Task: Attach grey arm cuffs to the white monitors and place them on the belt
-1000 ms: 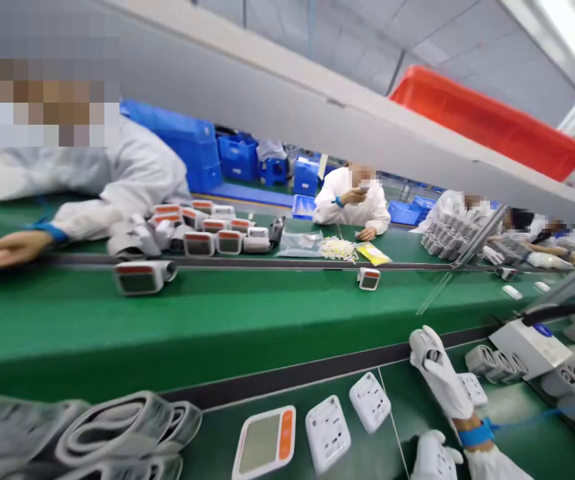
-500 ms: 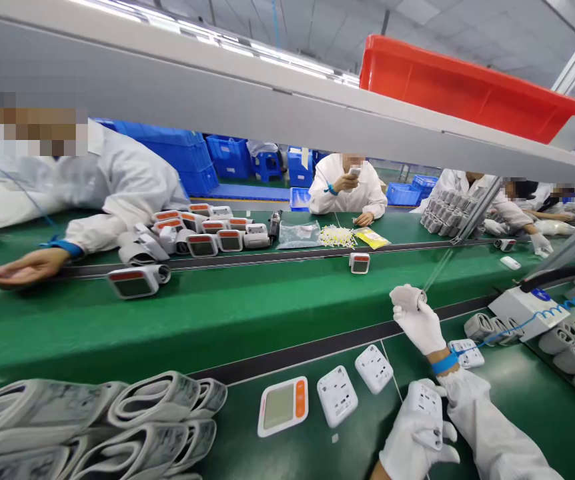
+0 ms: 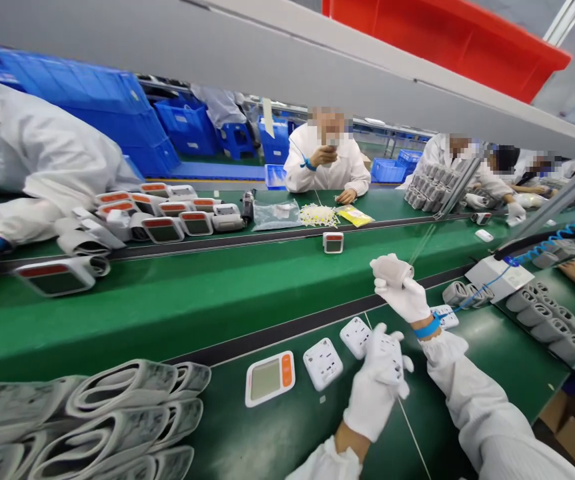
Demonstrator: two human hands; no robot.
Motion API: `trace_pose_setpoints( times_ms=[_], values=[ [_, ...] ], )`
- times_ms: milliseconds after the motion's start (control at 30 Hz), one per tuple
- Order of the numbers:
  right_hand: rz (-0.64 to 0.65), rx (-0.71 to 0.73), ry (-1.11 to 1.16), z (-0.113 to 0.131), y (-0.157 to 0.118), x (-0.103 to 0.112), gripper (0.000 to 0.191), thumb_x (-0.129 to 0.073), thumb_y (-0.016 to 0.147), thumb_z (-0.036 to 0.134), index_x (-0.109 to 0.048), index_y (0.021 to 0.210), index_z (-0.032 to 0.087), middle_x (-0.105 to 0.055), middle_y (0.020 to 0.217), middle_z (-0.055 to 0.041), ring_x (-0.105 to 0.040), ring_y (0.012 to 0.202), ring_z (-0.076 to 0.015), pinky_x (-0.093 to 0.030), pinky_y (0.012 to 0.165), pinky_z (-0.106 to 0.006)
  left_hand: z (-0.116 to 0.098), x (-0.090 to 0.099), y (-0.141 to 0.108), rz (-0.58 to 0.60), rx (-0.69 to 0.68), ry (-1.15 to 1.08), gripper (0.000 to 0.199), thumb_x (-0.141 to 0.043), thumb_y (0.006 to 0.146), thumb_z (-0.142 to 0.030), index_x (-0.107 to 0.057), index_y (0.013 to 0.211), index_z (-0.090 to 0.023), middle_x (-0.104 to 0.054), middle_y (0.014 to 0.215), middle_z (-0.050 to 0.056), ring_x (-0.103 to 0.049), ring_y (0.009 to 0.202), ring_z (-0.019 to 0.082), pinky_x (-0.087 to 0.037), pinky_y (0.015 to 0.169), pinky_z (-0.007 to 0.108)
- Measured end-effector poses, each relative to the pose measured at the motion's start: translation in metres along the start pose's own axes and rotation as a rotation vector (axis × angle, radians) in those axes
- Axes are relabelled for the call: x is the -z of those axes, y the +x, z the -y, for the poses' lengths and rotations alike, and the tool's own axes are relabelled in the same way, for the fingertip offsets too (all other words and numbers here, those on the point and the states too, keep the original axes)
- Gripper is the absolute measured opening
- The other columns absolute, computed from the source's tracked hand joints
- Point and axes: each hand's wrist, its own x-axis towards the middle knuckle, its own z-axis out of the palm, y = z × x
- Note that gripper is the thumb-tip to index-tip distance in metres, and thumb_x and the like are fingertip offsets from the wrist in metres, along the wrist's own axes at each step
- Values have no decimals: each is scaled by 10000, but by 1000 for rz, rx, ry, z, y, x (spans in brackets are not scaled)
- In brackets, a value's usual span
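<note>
My left hand (image 3: pixel 370 393), in a white glove, grips a white blood pressure monitor housing (image 3: pixel 386 353) with its back facing up. A thin white cord (image 3: pixel 412 437) runs down from that hand. My right hand (image 3: pixel 401 298), also gloved, holds a small white roll (image 3: pixel 392 271) up above the belt's dark edge, and a thin clear line (image 3: pixel 422 245) rises from it. Between my hands and the bench lie a white housing (image 3: pixel 355 337) and another (image 3: pixel 322 363). A monitor with a grey screen and orange panel (image 3: pixel 270 378) lies further left.
Rolled grey cuffs (image 3: pixel 117 413) are stacked at the lower left. A white box (image 3: pixel 497 277) with a blue coiled cord stands at the right, among more cuffs (image 3: pixel 547 313). Co-workers sit along the green belt (image 3: pixel 167 313), under a shelf (image 3: pixel 287 60) carrying a red crate (image 3: pixel 442 33).
My left hand has risen with the housing, closer to my right hand. My right hand has moved up and left with the roll. The view has swung, shifting the belt and shelf.
</note>
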Motion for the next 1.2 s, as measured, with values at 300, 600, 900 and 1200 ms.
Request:
trace_pose_setpoints(
  times_ms=[300,600,900,1200],
  values=[
    [358,65,-123,24,-1,-53,851,-946,583,541,-431,1240,376,-608,1374,-73,-670,743,-178,-572,672,-366,-122,-27,-38,-105,-358,297,727,-625,889,-680,-335,1508,-433,-663,1145,48,-467,481,45,-353,388,180],
    [389,265,-1066,22,5,-88,1005,-940,654,468,-415,1486,262,-529,1472,-139,-578,1328,-347,-500,1111,-502,-146,-12,-31,-350,-278,347,559,-723,862,-536,-525,1299,-249,-675,1057,80,-721,770,207,-608,531,297],
    [538,593,-1515,-1,21,-119,715,-669,756,68,-525,1436,233,-551,1376,-151,-580,1279,-319,-538,1046,-495,-162,-4,-36,-375,-320,515,751,-841,773,-359,-461,1408,-231,-567,1404,138,-671,1102,256,-646,720,325],
    [510,387,-1010,4,6,-128,887,-787,778,224,-384,1568,259,-548,1454,-133,-626,899,-196,-585,928,-443,-169,11,-36,-147,-449,411,655,-861,723,-275,-582,1308,-179,-723,1173,103,-717,1018,263,-618,818,346]
  ],
)
